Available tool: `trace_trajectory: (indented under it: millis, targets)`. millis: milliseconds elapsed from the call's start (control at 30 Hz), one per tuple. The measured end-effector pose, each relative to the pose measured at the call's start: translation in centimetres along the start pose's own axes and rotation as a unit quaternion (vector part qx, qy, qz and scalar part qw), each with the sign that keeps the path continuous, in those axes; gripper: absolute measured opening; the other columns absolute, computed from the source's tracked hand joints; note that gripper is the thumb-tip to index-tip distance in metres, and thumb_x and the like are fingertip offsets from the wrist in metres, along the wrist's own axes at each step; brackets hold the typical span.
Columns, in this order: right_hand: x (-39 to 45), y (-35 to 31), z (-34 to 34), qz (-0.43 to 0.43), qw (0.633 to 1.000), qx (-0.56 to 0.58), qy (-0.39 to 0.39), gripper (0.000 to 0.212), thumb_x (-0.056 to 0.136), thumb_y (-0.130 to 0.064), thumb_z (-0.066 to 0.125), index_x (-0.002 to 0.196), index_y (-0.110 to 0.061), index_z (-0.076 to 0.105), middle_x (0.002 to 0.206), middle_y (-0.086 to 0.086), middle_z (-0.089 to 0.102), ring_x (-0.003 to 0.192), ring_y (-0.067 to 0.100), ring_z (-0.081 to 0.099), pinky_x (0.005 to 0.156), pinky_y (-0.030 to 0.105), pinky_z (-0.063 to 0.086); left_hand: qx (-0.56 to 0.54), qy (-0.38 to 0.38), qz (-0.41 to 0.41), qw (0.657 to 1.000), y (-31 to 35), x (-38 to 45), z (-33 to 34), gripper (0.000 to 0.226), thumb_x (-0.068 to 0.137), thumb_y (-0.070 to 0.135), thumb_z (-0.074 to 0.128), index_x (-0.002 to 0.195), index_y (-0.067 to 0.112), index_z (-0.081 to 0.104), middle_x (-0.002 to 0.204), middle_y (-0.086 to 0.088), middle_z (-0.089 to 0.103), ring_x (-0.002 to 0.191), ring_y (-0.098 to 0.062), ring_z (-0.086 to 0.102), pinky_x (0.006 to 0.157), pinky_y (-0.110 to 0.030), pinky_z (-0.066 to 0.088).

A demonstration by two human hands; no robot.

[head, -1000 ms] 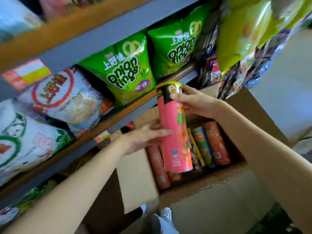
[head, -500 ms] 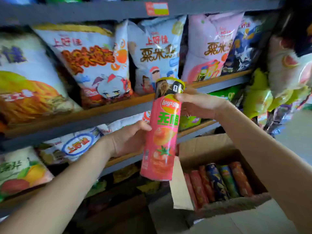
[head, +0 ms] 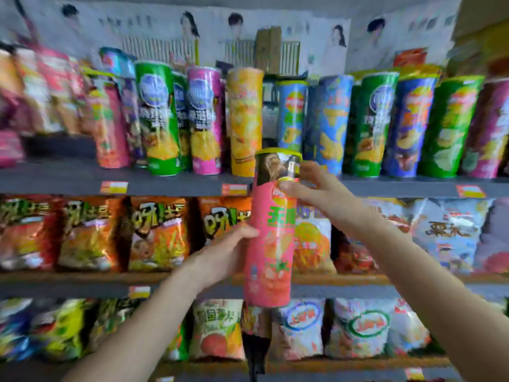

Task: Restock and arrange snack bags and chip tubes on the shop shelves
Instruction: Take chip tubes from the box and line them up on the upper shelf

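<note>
Grey shelf, upright chip tubes; postered wall behind.

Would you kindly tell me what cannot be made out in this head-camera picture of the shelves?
- Price tags on the shelf edge: blurred, unreadable.
- Bags at the far left: smeared by motion blur.
- Back of the pink chip tube: turned away; left hand fingers behind it hidden.
- Tube's logo: partly covered by the right hand.
- Bottom shelf: cut off by the lower edge.
</note>
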State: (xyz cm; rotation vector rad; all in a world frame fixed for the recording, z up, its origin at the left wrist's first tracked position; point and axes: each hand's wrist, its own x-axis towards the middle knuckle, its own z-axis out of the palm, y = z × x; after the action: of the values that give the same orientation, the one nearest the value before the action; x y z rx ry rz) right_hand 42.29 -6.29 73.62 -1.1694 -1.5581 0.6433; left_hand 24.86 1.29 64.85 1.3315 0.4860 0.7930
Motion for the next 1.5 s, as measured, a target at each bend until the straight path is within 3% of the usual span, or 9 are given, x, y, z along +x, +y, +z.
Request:
trace_trajectory:
  millis: [167, 333, 433, 567, 833, 1033, 1267, 1333, 1500]
  targets:
    - [2.9, -0.1, 7.6, -0.042, 0.991, -0.04, -0.125, 0.049, 0.075, -0.001, 0.073, 0.116, -0.011, 0.049, 0.098, -0.004, 0.066, 0.079, -0.005, 0.061, 0.074, 0.013, 0.05, -0.024, 0.075, 0.164, 0.983, 6.2, -1.0, -3.4, 0.056, 0.035, 0.021, 0.061, 0.09, 0.014, 0.063, 0.071, -0.003, 0.072, 0.061, -0.015, 0.067, 0.057, -0.026, 0.055]
    - [5.8, -2.7, 12.6, -0.084, 0.993, -0.077, -0.017, 0.053, 0.065, -0.022, 0.084, 0.109, -0.02, 0.054, 0.101, -0.003, 0.068, 0.088, 0.009, 0.064, 0.081, 0.026, 0.053, 0.136, 0.112, 0.209, 0.962, 10.7, -3.8, -7.6, 0.052, 0.055, 0.03, 0.077, 0.104, 0.032, 0.062, 0.097, 0.008, 0.072, 0.091, -0.01, 0.066, 0.083, -0.027, 0.052]
    - [7.3, -5.0, 15.6, -0.147, 0.98, -0.123, 0.046, 0.053, 0.064, -0.025, 0.084, 0.108, -0.017, 0.055, 0.093, -0.007, 0.065, 0.077, 0.004, 0.06, 0.07, 0.016, 0.047, 0.22, 0.154, 0.22, 0.938, 13.3, -5.4, -9.6, 0.053, 0.063, 0.035, 0.08, 0.109, 0.042, 0.055, 0.105, 0.015, 0.068, 0.099, -0.007, 0.063, 0.08, -0.019, 0.051]
    - [10.1, -7.7, 20.8, -0.184, 0.962, -0.166, 0.118, 0.06, 0.064, -0.025, 0.083, 0.114, -0.009, 0.053, 0.1, 0.002, 0.061, 0.091, 0.015, 0.058, 0.079, 0.026, 0.048, 0.273, 0.222, 0.246, 0.903, 16.9, -6.9, -13.8, 0.07, 0.061, 0.04, 0.082, 0.123, 0.035, 0.048, 0.119, 0.006, 0.062, 0.11, -0.012, 0.058, 0.092, -0.034, 0.048]
    - [19.2, -8.3, 32.4, -0.07, 0.971, -0.186, 0.131, 0.067, 0.071, -0.034, 0.078, 0.12, -0.002, 0.046, 0.119, 0.017, 0.055, 0.11, 0.031, 0.055, 0.09, 0.04, 0.046, 0.331, 0.292, 0.183, 0.878, 20.1, -7.4, -25.2, 0.058, 0.085, 0.033, 0.064, 0.137, 0.023, 0.041, 0.123, 0.0, 0.056, 0.113, -0.017, 0.054, 0.089, -0.03, 0.043]
    - [23.1, -7.9, 36.3, 0.002, 0.96, -0.241, 0.144, 0.086, 0.071, -0.042, 0.076, 0.132, -0.001, 0.031, 0.149, 0.025, 0.021, 0.125, 0.038, 0.043, 0.099, 0.043, 0.042, 0.358, 0.355, 0.164, 0.848, 19.2, -6.7, -29.8, 0.04, 0.092, 0.021, 0.056, 0.13, 0.014, 0.047, 0.125, -0.004, 0.056, 0.101, -0.012, 0.049, 0.085, -0.026, 0.036]
    - [20.9, -6.6, 34.8, 0.015, 0.961, -0.25, 0.117, 0.098, 0.072, -0.04, 0.077, 0.142, -0.001, 0.02, 0.138, 0.019, 0.031, 0.126, 0.037, 0.037, 0.104, 0.049, 0.036, 0.342, 0.443, 0.328, 0.761, 16.0, -8.4, -28.7, 0.027, 0.086, -0.002, 0.051, 0.112, 0.006, 0.052, 0.112, -0.012, 0.056, 0.097, -0.019, 0.054, 0.082, -0.025, 0.039]
    - [17.9, -6.0, 31.7, -0.049, 0.948, -0.287, 0.127, 0.079, 0.075, -0.027, 0.075, 0.136, 0.0, 0.032, 0.129, 0.019, 0.039, 0.118, 0.038, 0.044, 0.1, 0.046, 0.038, 0.351, 0.405, 0.401, 0.743, 14.1, -8.7, -26.3, 0.026, 0.084, -0.003, 0.05, 0.106, 0.012, 0.051, 0.101, -0.008, 0.054, 0.09, -0.016, 0.052, 0.079, -0.024, 0.041]
    - [7.4, -3.3, 19.0, -0.126, 0.887, -0.414, 0.16, 0.053, 0.079, -0.012, 0.057, 0.128, 0.003, 0.043, 0.115, 0.022, 0.048, 0.108, 0.039, 0.048, 0.094, 0.035, 0.034, 0.391, 0.24, 0.37, 0.808, 6.1, -6.6, -16.7, 0.024, 0.079, -0.001, 0.05, 0.102, 0.005, 0.052, 0.095, -0.005, 0.054, 0.082, -0.017, 0.053, 0.075, -0.02, 0.04]
